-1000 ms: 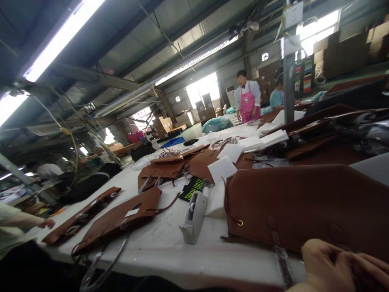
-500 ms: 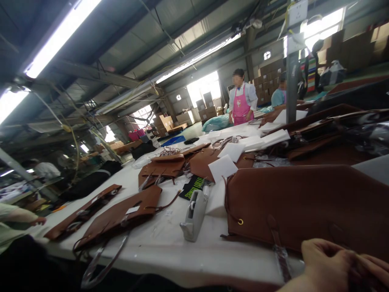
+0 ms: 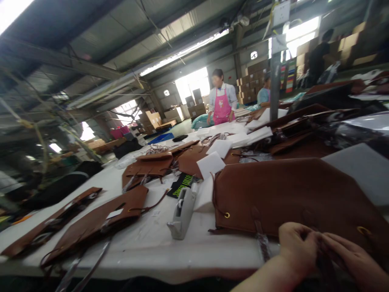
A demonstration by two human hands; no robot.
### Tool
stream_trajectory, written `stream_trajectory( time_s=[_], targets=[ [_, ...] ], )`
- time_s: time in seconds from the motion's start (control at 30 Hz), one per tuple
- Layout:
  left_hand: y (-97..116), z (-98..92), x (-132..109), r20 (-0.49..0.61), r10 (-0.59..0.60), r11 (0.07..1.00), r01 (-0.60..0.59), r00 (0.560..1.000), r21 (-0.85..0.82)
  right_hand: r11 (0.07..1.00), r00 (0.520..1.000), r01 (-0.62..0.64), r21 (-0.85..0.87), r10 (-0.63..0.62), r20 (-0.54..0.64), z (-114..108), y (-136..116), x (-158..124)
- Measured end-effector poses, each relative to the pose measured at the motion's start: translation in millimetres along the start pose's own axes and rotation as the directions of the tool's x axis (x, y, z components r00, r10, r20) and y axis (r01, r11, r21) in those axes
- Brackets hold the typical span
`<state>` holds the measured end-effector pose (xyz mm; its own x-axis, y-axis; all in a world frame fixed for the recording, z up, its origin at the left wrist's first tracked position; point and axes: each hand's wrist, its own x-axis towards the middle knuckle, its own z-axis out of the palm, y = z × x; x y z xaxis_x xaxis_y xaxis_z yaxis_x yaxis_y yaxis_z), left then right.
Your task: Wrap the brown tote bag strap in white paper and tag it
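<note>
A large brown handbag [image 3: 273, 186] lies on the table in front of me, with a gold eyelet and a thin cord at its left corner. One strap end [image 3: 261, 243] hangs over the near edge in clear plastic wrap. Beside it, my left hand [image 3: 296, 247] is closed in a pinch on a dark brown bag strap [image 3: 326, 263]. Close to its right, my right hand [image 3: 349, 251] pinches the same strap, fingers pressed together. The part between my fingertips is mostly hidden. Left of the bag stands a grey tape dispenser [image 3: 181, 215].
More brown bags [image 3: 112, 219] lie to the left and farther back. White foam sheets [image 3: 210, 164] and a black cloth with green lettering [image 3: 182, 184] lie mid-table. A metal post [image 3: 275, 85] rises at the far right. A person in a pink apron [image 3: 223, 103] stands across the table.
The view has swung to the right, so the table's contents sit farther left. More of my right hand shows. Both hands stay together at the strap.
</note>
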<state>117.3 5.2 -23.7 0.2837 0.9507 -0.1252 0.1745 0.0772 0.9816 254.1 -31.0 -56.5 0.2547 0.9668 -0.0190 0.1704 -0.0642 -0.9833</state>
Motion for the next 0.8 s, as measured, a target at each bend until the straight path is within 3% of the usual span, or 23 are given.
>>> stream_trajectory(
  time_s=[0.07,0.13,0.2,0.3,0.37,0.47,0.57,0.7,0.8],
  targets=[
    [0.2,-5.8,-1.2,0.005,0.036,0.999,-0.036,0.999,0.017,0.997,0.994,-0.081,-0.02,0.082,0.069,4.5,-21.1,-5.1],
    [0.5,-17.7,-1.7,0.004,0.067,0.998,-0.067,0.998,-0.009,0.994,0.997,0.002,-0.113,0.006,0.072,3.8,-35.8,-8.7],
    [-1.0,-34.8,0.6,-0.08,0.164,0.986,-0.161,0.983,0.04,0.963,0.994,0.084,-0.257,-0.099,-0.046,-5.9,-41.2,-12.3],
    [-7.3,-62.1,4.2,-0.088,0.108,0.994,-0.107,0.99,0.017,0.902,0.962,0.08,-0.423,-0.181,-0.203,-33.0,-35.5,-26.1],
    [-13.2,-75.4,2.2,-0.086,0.086,0.996,-0.085,0.993,0.019,0.89,0.961,0.024,-0.455,-0.146,-0.236,-50.6,-26.3,-40.4],
    [-21.8,-81.5,-6.2,-0.054,0.106,0.987,-0.099,0.993,0.127,0.89,0.989,-0.083,-0.448,0.019,-0.144,-61.3,-9.0,-61.6],
    [-27.2,-72.2,-15.2,0.057,0.151,0.94,-0.161,0.987,0.302,0.908,0.988,-0.141,-0.395,0.156,0.006,-47.4,7.7,-78.1],
    [-27.7,-56.1,-23.9,0.195,0.179,0.865,-0.249,0.964,0.436,0.939,0.928,-0.316,-0.137,0.336,0.161,-12.8,17.5,-90.6],
    [-24.0,-56.8,-27.0,0.254,0.198,0.807,-0.304,0.947,0.506,0.924,0.894,-0.382,-0.025,0.377,0.244,0.5,12.5,-91.6]
  ],
)
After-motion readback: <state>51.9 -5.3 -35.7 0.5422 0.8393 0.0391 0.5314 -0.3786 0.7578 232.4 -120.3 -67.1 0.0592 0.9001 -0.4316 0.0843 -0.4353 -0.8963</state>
